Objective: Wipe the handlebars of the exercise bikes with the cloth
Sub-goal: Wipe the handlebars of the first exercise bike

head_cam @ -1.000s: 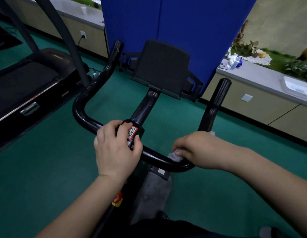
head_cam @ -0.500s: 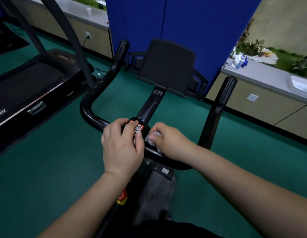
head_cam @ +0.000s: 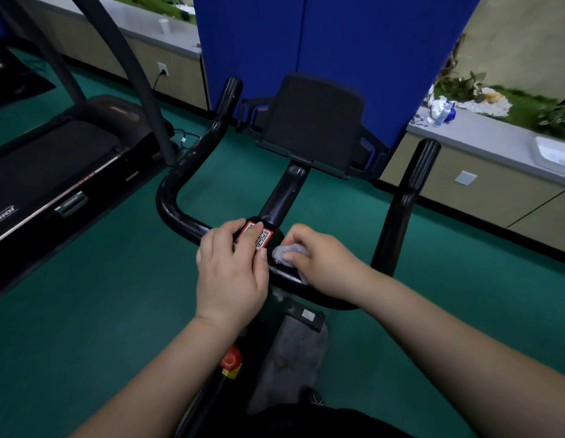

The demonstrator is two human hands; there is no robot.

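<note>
A black U-shaped handlebar (head_cam: 180,181) of an exercise bike fills the middle of the head view, with upright ends at left and right (head_cam: 407,197). My left hand (head_cam: 232,270) grips the bar's centre clamp, its fingers curled over a red and white QR sticker (head_cam: 262,238). My right hand (head_cam: 322,262) holds a small grey-white cloth (head_cam: 282,252) and presses it on the cross bar just right of the clamp. Most of the cloth is hidden under the fingers.
A black tablet holder (head_cam: 312,121) rises on the stem ahead. A treadmill (head_cam: 53,172) stands at left on the green floor. A blue partition (head_cam: 306,42) is behind, with a grey counter (head_cam: 483,134) holding bottles at right. A red knob (head_cam: 231,358) sits below the bar.
My right hand slid the cloth leftward along the cross bar from its right bend to the centre clamp. My left hand kept its grip on the clamp.
</note>
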